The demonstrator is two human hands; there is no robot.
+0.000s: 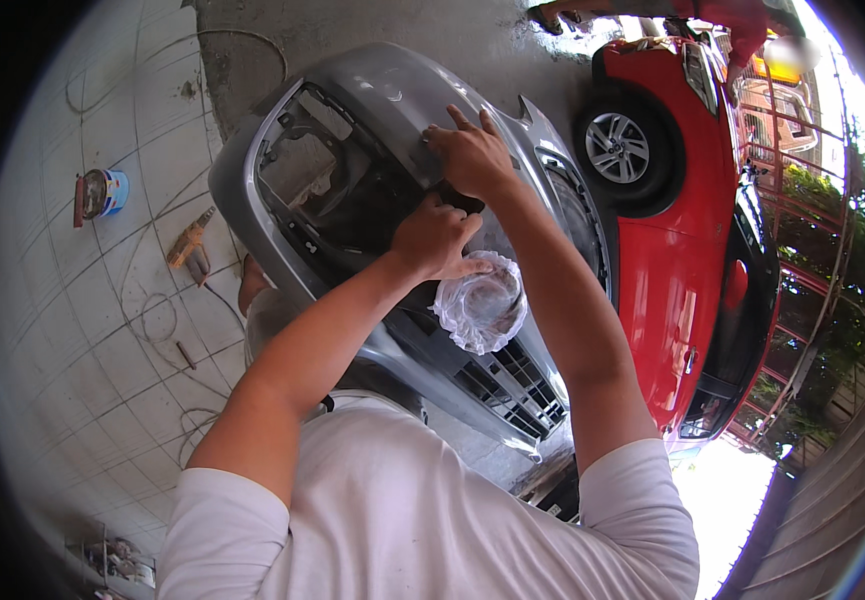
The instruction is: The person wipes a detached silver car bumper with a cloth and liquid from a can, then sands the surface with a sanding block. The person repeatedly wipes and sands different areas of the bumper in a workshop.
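Note:
A grey car bumper point(377, 75) stretches out in front of me, its openings showing dark inner parts. My right hand point(472, 155) lies palm down on its upper surface, fingers apart. Just below, my left hand point(434, 238) has its fingers curled in, and its thumb rests on the rim of a round bowl point(482, 300) wrapped in crinkled clear plastic. The left hand appears to grip this bowl; its grip is partly hidden. Something dark shows between the two hands, too shadowed to make out.
At right stands a red car point(667, 270). On the tiled floor at left lie an orange-and-grey power tool point(190, 248) with a cord and a small blue-and-white can point(104, 192). Another person in red point(747, 30) is at the far right. A hose point(242, 33) curves across the floor.

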